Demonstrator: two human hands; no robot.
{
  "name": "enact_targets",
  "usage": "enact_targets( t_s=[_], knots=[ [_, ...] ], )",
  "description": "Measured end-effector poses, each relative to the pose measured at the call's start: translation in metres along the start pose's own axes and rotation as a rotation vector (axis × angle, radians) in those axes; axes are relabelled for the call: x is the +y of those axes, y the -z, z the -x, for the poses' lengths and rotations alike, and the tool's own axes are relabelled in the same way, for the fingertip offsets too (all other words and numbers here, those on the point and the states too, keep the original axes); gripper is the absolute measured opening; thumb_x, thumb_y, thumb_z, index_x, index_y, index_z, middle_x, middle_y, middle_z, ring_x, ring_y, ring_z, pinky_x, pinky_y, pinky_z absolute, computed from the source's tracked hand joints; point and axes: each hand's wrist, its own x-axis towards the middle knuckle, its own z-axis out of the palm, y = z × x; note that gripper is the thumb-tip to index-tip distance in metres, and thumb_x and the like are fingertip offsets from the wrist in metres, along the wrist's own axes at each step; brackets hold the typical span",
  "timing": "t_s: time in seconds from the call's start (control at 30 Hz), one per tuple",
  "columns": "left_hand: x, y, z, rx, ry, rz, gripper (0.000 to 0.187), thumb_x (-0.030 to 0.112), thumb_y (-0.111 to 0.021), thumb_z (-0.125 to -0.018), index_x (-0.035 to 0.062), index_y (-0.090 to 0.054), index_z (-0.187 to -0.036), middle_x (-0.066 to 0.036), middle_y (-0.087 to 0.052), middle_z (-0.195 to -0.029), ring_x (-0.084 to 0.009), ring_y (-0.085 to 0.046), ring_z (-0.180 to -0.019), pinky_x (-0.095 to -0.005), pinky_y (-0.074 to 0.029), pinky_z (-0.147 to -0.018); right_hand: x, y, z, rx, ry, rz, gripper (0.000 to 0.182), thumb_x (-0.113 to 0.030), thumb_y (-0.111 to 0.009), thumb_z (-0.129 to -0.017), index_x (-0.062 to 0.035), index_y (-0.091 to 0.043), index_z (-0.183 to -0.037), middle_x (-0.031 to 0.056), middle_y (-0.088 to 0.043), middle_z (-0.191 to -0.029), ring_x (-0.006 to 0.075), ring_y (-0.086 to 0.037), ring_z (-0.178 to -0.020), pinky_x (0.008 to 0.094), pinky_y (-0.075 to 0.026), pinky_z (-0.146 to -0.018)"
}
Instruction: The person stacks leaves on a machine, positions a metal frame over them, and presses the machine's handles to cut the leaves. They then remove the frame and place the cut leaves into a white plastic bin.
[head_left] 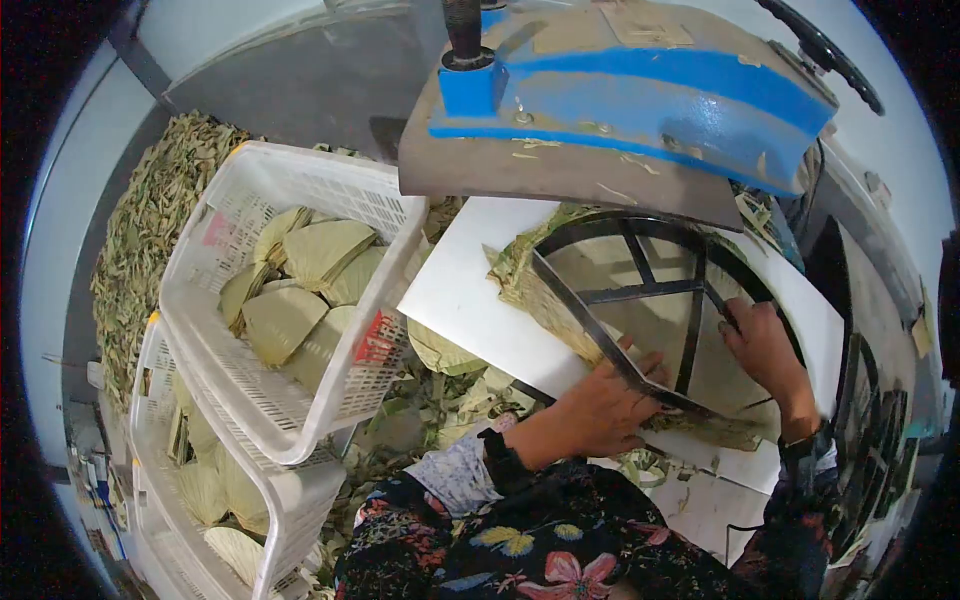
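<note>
A black metal cutting die (640,290), round with cross bars, lies on a stack of dried green leaves (540,285) on a white board (470,300). My left hand (600,405) presses on the near rim of the die and the leaves under it. On the right side of the die, my right hand (765,345) grips a bar of the frame. The blue press head (640,90) with its grey plate (560,175) hangs just above the board.
A white plastic basket (290,400) holding fan-shaped cut leaves (300,285) stands at the left, stacked on another basket (200,480). Leaf scraps (150,220) are piled behind and between basket and board. A black handwheel (820,50) sits at the top right.
</note>
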Motion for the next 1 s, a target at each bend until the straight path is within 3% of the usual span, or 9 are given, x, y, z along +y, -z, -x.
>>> enact_targets(
  t_s=[0.27,0.37,0.43,0.57,0.67,0.77,0.87,1.0],
  knots=[
    [0.008,0.008,0.004,-0.017,0.002,-0.066,0.072,0.042,-0.072,-0.061,0.0069,-0.048,-0.120,-0.017,-0.046,-0.129,-0.0314,-0.038,-0.126,-0.0528,-0.019,-0.109,0.001,-0.001,-0.001,0.042,-0.004,-0.039,0.025,-0.014,-0.057,-0.081,-0.0016,-0.052,-0.102,0.0236,-0.057,-0.080,0.0409,-0.053,-0.080,0.0474,-0.043,-0.077],
    [0.011,0.007,0.004,-0.041,0.006,-0.039,0.073,0.038,-0.072,-0.062,0.0032,-0.047,-0.121,-0.017,-0.046,-0.128,-0.0326,-0.038,-0.125,-0.0496,-0.022,-0.108,0.009,-0.005,-0.005,0.048,0.027,0.006,0.025,-0.014,-0.057,-0.081,-0.0022,-0.052,-0.103,0.0227,-0.057,-0.080,0.0405,-0.053,-0.081,0.0469,-0.043,-0.076],
    [0.012,0.002,0.006,0.072,0.016,-0.010,0.069,0.030,-0.071,-0.062,-0.0003,-0.047,-0.120,-0.018,-0.046,-0.127,-0.0343,-0.039,-0.124,-0.0465,-0.026,-0.107,0.014,-0.011,-0.005,0.052,0.023,0.010,0.025,-0.014,-0.056,-0.082,-0.0023,-0.052,-0.103,0.0223,-0.058,-0.079,0.0402,-0.054,-0.080,0.0467,-0.043,-0.076],
    [0.020,-0.002,0.012,0.102,0.038,-0.021,0.063,0.025,-0.070,-0.063,-0.0013,-0.050,-0.117,-0.019,-0.046,-0.125,-0.0345,-0.041,-0.122,-0.0431,-0.030,-0.105,0.013,-0.010,-0.006,0.042,0.044,0.011,0.023,-0.014,-0.056,-0.082,-0.0018,-0.052,-0.101,0.0216,-0.059,-0.078,0.0398,-0.055,-0.079,0.0466,-0.044,-0.074],
    [0.028,-0.001,0.015,0.086,0.115,0.065,0.057,0.022,-0.068,-0.065,-0.0004,-0.053,-0.115,-0.017,-0.049,-0.119,-0.0325,-0.044,-0.119,-0.0417,-0.033,-0.103,0.009,-0.011,-0.005,0.136,0.086,-0.001,0.021,-0.015,-0.057,-0.081,-0.0006,-0.053,-0.097,0.0226,-0.059,-0.078,0.0396,-0.056,-0.078,0.0463,-0.044,-0.073],
    [0.035,-0.005,0.013,0.181,0.136,-0.039,0.053,0.021,-0.066,-0.068,0.0007,-0.054,-0.116,-0.015,-0.050,-0.111,-0.0300,-0.047,-0.113,-0.0398,-0.037,-0.099,0.009,-0.011,-0.005,0.151,0.092,-0.004,0.020,-0.014,-0.058,-0.080,-0.0011,-0.053,-0.095,0.0214,-0.059,-0.072,0.0389,-0.058,-0.074,0.0453,-0.044,-0.072],
    [0.041,-0.006,0.013,0.265,0.154,-0.164,0.048,0.022,-0.065,-0.070,0.0019,-0.056,-0.113,-0.013,-0.051,-0.105,-0.0268,-0.049,-0.104,-0.0387,-0.040,-0.094,0.012,-0.012,-0.006,-0.037,-0.054,-0.080,0.028,-0.013,-0.058,-0.078,-0.0018,-0.054,-0.104,0.0203,-0.058,-0.081,0.0412,-0.050,-0.088,0.0473,-0.041,-0.080],
    [0.041,-0.007,0.014,0.230,0.153,-0.231,0.045,0.024,-0.065,-0.071,0.0029,-0.058,-0.110,-0.012,-0.052,-0.103,-0.0254,-0.049,-0.099,-0.0378,-0.042,-0.089,0.015,-0.018,-0.005,-0.007,-0.039,-0.069,0.026,-0.014,-0.058,-0.078,-0.0016,-0.054,-0.101,0.0198,-0.058,-0.079,0.0400,-0.051,-0.087,0.0458,-0.041,-0.079]
  ],
)
